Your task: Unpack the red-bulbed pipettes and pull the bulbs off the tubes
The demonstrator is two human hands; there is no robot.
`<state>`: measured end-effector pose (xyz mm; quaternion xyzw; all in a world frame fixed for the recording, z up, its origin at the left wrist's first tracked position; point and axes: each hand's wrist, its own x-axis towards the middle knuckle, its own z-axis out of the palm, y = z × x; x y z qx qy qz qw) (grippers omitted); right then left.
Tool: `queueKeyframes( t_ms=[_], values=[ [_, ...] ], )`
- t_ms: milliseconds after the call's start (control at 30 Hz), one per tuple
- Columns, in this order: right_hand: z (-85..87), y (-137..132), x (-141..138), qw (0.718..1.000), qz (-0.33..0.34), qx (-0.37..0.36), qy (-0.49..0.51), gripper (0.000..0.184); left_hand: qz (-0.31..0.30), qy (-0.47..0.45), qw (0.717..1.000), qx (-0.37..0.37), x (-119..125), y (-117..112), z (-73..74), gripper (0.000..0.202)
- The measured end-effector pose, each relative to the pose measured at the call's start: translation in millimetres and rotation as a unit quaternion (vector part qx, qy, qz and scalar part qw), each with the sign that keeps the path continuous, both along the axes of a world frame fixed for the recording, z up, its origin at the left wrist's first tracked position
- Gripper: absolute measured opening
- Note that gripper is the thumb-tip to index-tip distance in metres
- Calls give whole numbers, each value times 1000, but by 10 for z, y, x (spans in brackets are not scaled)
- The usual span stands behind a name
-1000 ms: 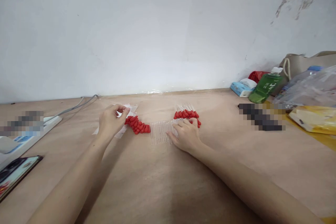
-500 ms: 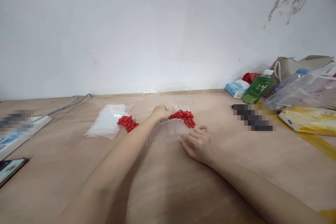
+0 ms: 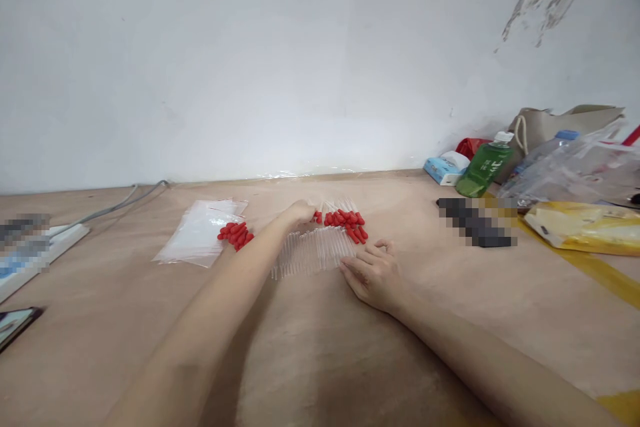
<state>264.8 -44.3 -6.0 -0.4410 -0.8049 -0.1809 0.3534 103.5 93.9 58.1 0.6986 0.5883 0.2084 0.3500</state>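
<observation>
A row of thin clear tubes (image 3: 313, 250), like dropper tubes, lies side by side on the brown-covered table. Small red rubber bulbs (image 3: 345, 217) are bunched at the row's far right end. My left hand (image 3: 301, 211) reaches over the far side of the row, its fingers curled in at a red bulb (image 3: 318, 217); the fingertips are mostly hidden. At the right end of the tubes rests my right hand (image 3: 375, 273), fingers loosely bent and apart, its thumb and forefinger by the tubes. More red bulbs (image 3: 235, 235) lie left of my left forearm.
Clear plastic bags (image 3: 193, 233) lie flat at the left, near a white power strip (image 3: 70, 243) and a phone (image 3: 17, 327). Along the right stand a tissue pack (image 3: 443, 170), a green bottle (image 3: 485, 167) and a plastic bag (image 3: 585, 167). A yellow package (image 3: 585, 227) lies in front.
My left hand has shifted slightly left, and a gap now shows between the red bulb at its fingers and the other bulbs. My right hand stays by the tubes. The view has turned slightly.
</observation>
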Motion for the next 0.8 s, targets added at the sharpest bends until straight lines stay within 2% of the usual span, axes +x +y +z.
queueKeyframes(
  t_ms=[67,167,233,300,400,500,633,733,800],
  values=[
    [-3,4,13,1000,-6,-2,15,18,7,-9,999,30,-107,-165,35,31],
    [22,-6,6,999,-19,-3,40,18,-7,-33,996,80,-304,-555,6,29],
    [59,-35,-28,999,-18,-9,48,19,-35,-46,994,94,-430,-875,-92,30],
    [106,-86,-89,998,-4,-24,54,21,-100,-78,984,126,-529,-1183,-232,30],
    [165,-193,-215,995,28,-65,77,21,-110,-79,981,142,-597,-1521,-428,27],
    [191,-301,-344,987,55,-120,96,19,-111,-88,979,149,-573,-1665,-511,23],
    [181,-385,-434,973,72,-183,120,18,-136,-83,976,151,-516,-1683,-497,25],
    [164,-376,-417,967,74,-197,145,17,-104,-43,977,180,-526,-1680,-507,29],
    [152,-337,-376,971,55,-184,139,15,-75,-5,968,238,-559,-1684,-527,28]
  ],
)
